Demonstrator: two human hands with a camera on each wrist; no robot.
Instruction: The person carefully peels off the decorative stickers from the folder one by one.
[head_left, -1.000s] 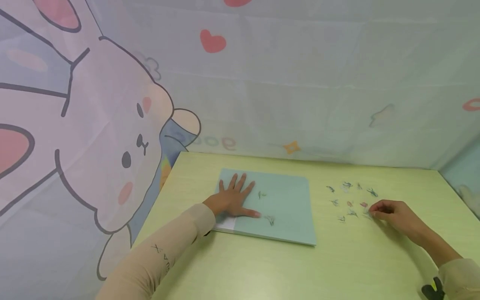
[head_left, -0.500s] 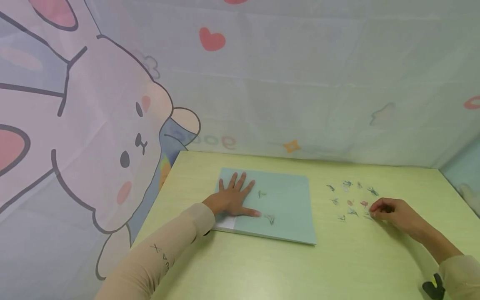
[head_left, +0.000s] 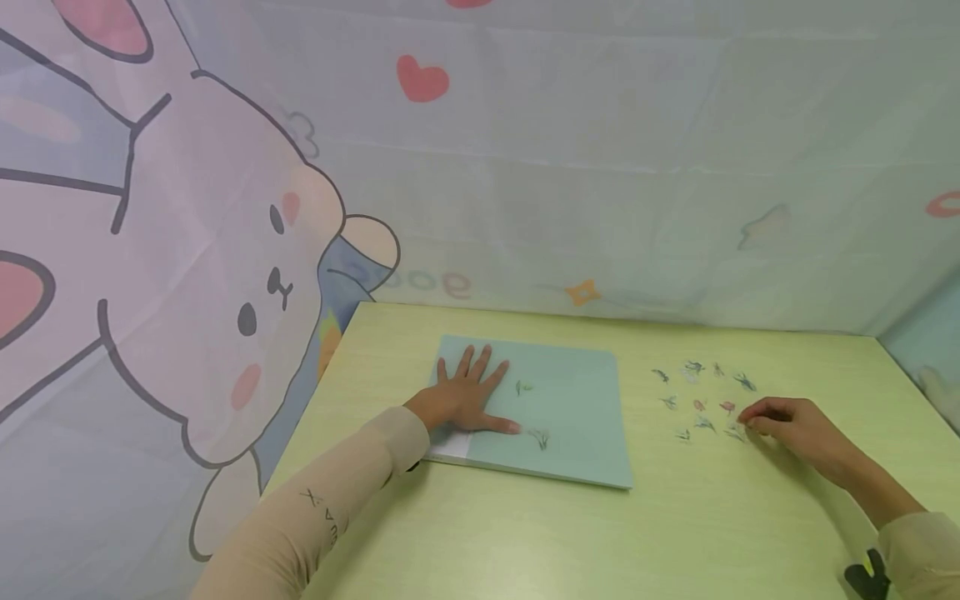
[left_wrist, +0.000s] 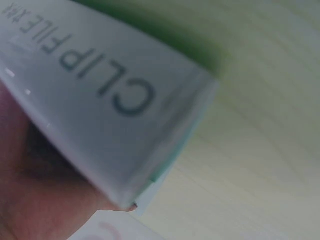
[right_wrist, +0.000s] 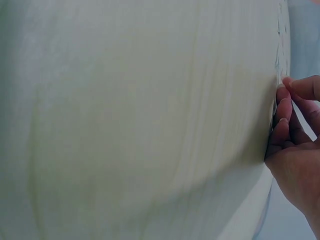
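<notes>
My left hand lies flat with spread fingers on a light-green clip file. Beside its fingers, two small plant stickers show on the cover: a leafy sprig and a grass-like tuft near the thumb tip. In the left wrist view the white spine reads "CLIP FILE". Right of the file, my right hand pinches the edge of a small clear plant sticker low at the tabletop. In the right wrist view, thumb and fingertips come together there; the piece is mostly hidden.
Several small flower and leaf stickers lie loosely grouped on the pale yellow-green table, left of my right hand. A cloth printed with a rabbit hangs at the left and behind the table. A dark object shows by the right cuff.
My right hand's fingertips have shifted slightly at the same sticker, which shows a little more below them. The left hand stays flat on the clip file. The head view has shifted slightly.
</notes>
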